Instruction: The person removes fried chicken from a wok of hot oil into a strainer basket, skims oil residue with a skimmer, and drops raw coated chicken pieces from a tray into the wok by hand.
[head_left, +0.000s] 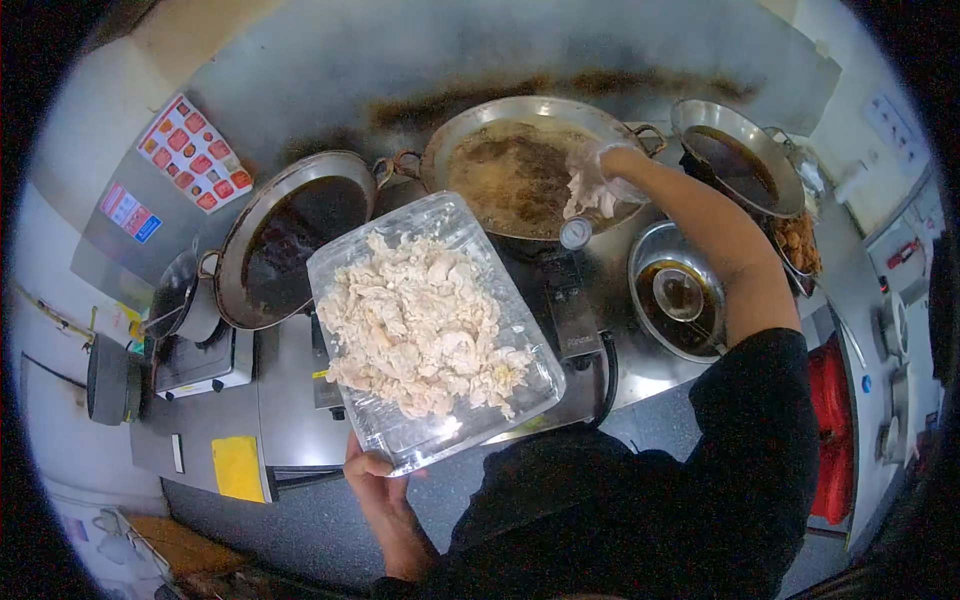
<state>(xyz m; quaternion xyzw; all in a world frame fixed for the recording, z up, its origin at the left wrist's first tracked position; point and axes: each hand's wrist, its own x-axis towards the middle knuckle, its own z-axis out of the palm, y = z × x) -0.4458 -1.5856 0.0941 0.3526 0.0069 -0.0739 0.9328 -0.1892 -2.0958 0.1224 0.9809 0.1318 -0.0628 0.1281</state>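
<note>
My left hand (382, 480) grips the near corner of a clear plastic tray (480, 433), which is tilted in front of my body. Flour-coated raw meat pieces (424, 322), likely chicken, are heaped in it. My right hand (611, 172), in a clear disposable glove, reaches over the right side of a large two-handled pan of bubbling oil (510, 176). Pale coated meat (589, 196) hangs from its fingers, just above the oil. A round dial thermometer (576, 233) stands at the pan's near rim.
Left is a pan of dark oil (300, 240); another pan (735, 165) stands back right. A steel bowl (645, 315) holds dark liquid and a strainer (677, 295). Fried pieces (799, 244) lie far right. A portable stove (202, 360) and yellow cloth (238, 469) are at left.
</note>
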